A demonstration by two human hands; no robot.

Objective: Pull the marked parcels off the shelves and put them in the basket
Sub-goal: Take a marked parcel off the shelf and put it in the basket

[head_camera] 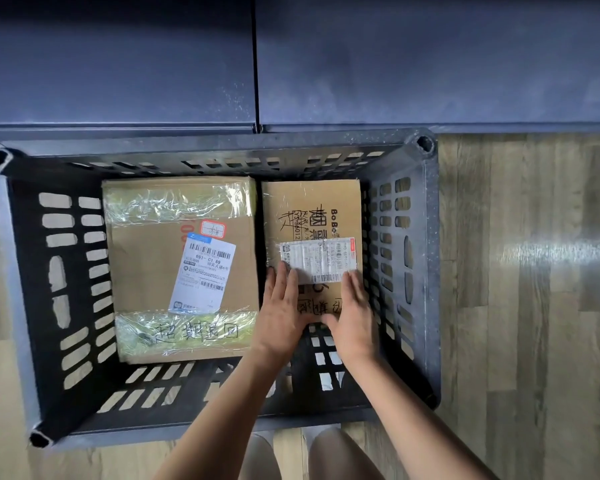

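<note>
basket [426, 237], dark slotted plastic, sits on wood-grain floor [534, 306] with its far rim against a dark blue shelf unit [291, 64]. two cardboard parcels lie flat on the basket bottom, side by side, both pushed toward the far wall.

large parcel [146, 265]: left half of the basket, clear tape bands across its far and near ends, white shipping label [203, 271] tilted near its right edge, small red-bordered sticker [212, 229] just beyond the label. handwriting on the near tape band.

small parcel [312, 209]: right half, just beside the large one, close to the right wall. black handwriting on top, white barcode label [321, 259] across its middle.

left hand [281, 313]: flat, fingers extended and together, palm down on the near left part of the small parcel. right hand [352, 317]: same posture on its near right part, thumb tucked toward the left hand. neither hand closes around anything; both press on top. fingertips touch the near edge of the barcode label.
</note>
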